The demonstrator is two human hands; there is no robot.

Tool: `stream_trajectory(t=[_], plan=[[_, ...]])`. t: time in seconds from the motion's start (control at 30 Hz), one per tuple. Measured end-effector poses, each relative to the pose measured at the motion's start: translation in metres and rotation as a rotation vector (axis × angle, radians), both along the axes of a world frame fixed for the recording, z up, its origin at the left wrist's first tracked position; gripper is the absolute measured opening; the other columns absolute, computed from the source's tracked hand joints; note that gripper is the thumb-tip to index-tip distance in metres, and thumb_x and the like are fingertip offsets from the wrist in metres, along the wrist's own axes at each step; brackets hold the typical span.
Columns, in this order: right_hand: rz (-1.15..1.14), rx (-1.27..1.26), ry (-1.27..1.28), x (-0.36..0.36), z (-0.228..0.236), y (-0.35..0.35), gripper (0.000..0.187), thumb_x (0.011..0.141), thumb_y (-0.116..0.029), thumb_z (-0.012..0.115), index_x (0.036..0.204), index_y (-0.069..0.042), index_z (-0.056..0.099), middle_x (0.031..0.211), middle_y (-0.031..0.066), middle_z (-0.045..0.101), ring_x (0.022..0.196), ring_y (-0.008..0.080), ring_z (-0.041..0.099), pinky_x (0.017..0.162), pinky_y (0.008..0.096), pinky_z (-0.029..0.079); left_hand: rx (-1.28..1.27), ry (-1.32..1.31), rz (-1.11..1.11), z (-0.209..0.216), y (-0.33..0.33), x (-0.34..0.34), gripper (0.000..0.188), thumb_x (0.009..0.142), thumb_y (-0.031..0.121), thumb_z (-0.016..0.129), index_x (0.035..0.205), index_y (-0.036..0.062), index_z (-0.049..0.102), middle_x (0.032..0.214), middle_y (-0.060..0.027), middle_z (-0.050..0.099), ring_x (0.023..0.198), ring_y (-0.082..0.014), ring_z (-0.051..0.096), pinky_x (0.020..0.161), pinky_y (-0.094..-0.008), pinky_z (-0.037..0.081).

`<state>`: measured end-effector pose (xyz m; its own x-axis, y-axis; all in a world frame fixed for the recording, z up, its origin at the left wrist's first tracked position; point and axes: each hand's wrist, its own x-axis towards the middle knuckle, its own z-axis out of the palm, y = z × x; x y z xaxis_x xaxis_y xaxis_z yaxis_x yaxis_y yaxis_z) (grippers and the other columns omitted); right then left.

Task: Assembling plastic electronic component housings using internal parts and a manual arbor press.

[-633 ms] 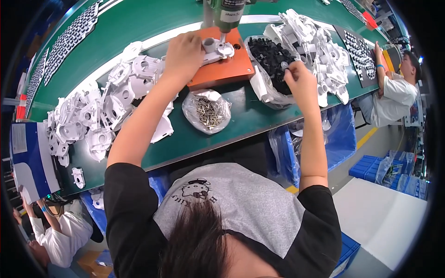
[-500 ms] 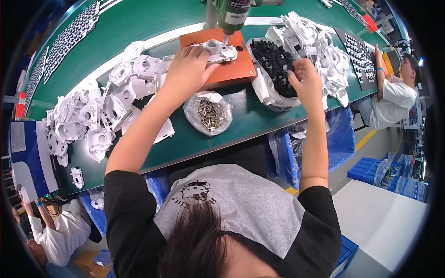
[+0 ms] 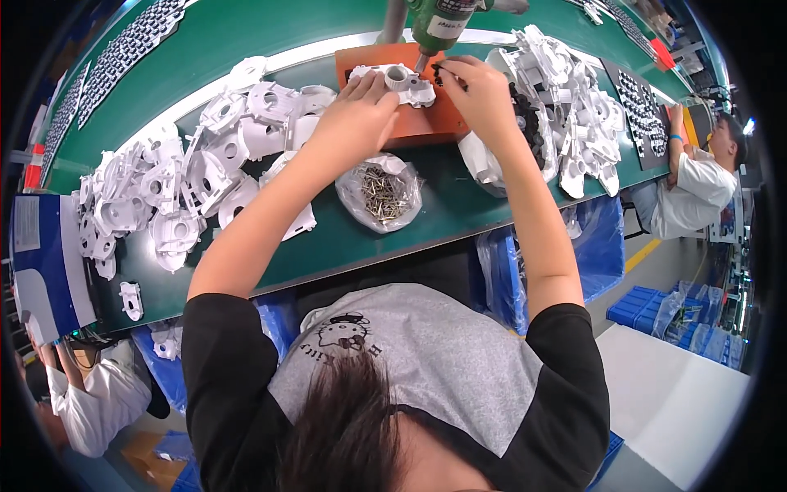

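A white plastic housing (image 3: 416,92) with a round raised collar lies on the orange fixture block (image 3: 426,123). My left hand (image 3: 359,113) grips its left end, fingers curled over the top and the thumb at the near side. Just right of the housing, my right hand (image 3: 484,92) pinches a small black plastic part (image 3: 439,75) between thumb and fingertips. Above them hangs a green power screwdriver (image 3: 443,26), its tip close over the housing. Behind my right wrist is a clear bag of black parts (image 3: 525,123), partly hidden by the forearm.
A bag of screws (image 3: 382,195) stands in front of the block. White housings are heaped at left (image 3: 205,172) and at right (image 3: 566,107). A dark tray of small parts (image 3: 638,107) lies farther right, near a seated co-worker (image 3: 697,176). Blue bins (image 3: 594,254) sit below the table edge.
My right hand has moved left from the bag of black parts to beside the housing, carrying a small black part. My left hand stays on the housing. The whole view has shifted slightly.
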<state>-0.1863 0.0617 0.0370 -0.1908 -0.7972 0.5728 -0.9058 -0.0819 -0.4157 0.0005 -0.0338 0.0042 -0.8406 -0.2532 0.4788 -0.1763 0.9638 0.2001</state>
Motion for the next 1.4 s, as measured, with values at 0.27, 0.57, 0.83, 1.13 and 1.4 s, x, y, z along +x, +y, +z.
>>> stream_trajectory(t=[0.27, 0.57, 0.83, 1.13, 1.4], plan=[[0.155, -0.023, 0.305, 0.006, -0.025, -0.013, 0.016, 0.078, -0.015, 0.059, 0.088, -0.006, 0.067, 0.087, 0.0063, 0.064, 0.083, 0.0256, 0.059, 0.072, 0.0363, 0.049, 0.071, 0.024, 0.034, 0.000, 0.012, 0.004, 0.046, 0.073, 0.031, 0.071, 0.101, -0.0001, 0.053, 0.124, -0.0244, 0.048, 0.121, -0.0405, 0.040, 0.101, -0.0461, 0.034], [0.040, 0.086, 0.215, 0.017, -0.008, 0.022, 0.029, 0.078, -0.016, 0.062, 0.104, -0.005, 0.058, 0.117, 0.0130, 0.054, 0.108, 0.0291, 0.049, 0.086, 0.0383, 0.041, 0.149, 0.029, 0.049, 0.005, 0.010, 0.004, 0.052, 0.068, 0.032, 0.074, 0.103, -0.0001, 0.053, 0.125, -0.0236, 0.048, 0.120, -0.0363, 0.043, 0.101, -0.0429, 0.035], [-0.156, 0.577, 0.211, 0.039, -0.049, 0.112, 0.014, 0.080, -0.010, 0.059, 0.087, 0.002, 0.059, 0.077, 0.0171, 0.061, 0.068, 0.0344, 0.061, 0.062, 0.0391, 0.050, 0.087, 0.009, 0.052, 0.001, 0.011, 0.002, 0.054, 0.069, 0.035, 0.073, 0.102, -0.0028, 0.053, 0.124, -0.0251, 0.048, 0.119, -0.0372, 0.044, 0.103, -0.0434, 0.033], [-0.149, 0.783, 0.467, 0.045, -0.051, 0.083, 0.007, 0.072, -0.005, 0.057, 0.075, 0.001, 0.057, 0.071, 0.0184, 0.062, 0.065, 0.0285, 0.066, 0.054, 0.0351, 0.054, 0.131, 0.060, 0.057, 0.002, 0.010, 0.003, 0.053, 0.069, 0.037, 0.073, 0.099, -0.0029, 0.054, 0.123, -0.0269, 0.048, 0.120, -0.0376, 0.043, 0.104, -0.0436, 0.032], [0.025, 0.602, -0.138, 0.027, 0.022, 0.045, 0.020, 0.067, -0.016, 0.064, 0.072, 0.004, 0.061, 0.065, 0.0199, 0.060, 0.062, 0.0319, 0.062, 0.060, 0.0351, 0.049, 0.135, 0.029, 0.074, -0.001, 0.009, 0.005, 0.057, 0.069, 0.035, 0.073, 0.107, -0.0031, 0.053, 0.125, -0.0224, 0.049, 0.122, -0.0362, 0.041, 0.103, -0.0436, 0.033]])
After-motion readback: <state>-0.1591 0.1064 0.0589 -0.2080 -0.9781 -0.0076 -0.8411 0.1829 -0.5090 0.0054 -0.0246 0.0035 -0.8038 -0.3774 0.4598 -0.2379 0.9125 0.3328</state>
